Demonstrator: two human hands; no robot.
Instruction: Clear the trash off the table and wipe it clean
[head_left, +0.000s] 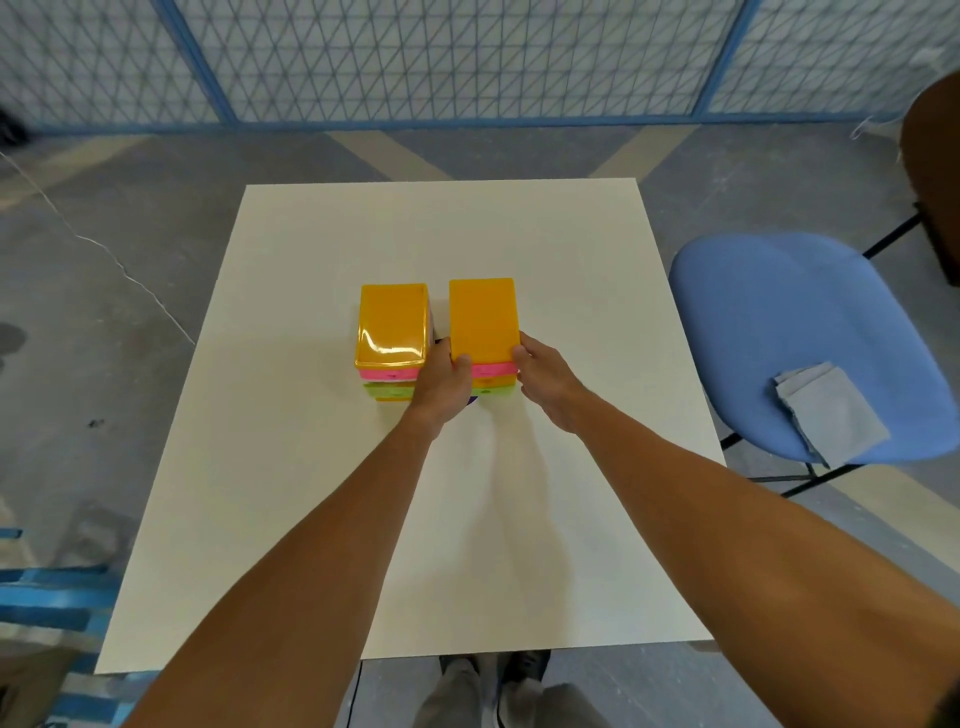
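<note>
Left hand (441, 384), right hand (548, 387) gripping rectangular plastic box stack (483, 317), matte table (311, 519)

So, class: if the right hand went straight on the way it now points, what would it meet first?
The right-hand stack of coloured boxes. The right hand grips its near right corner and points forward and slightly leftward into it, so it would simply push that stack, as far as depth shows.

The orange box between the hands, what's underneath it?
Under the orange box sit a pink box and, lower, a green box. The left hand and right hand gripping it cover the stack's sides; its base is hidden.
</note>
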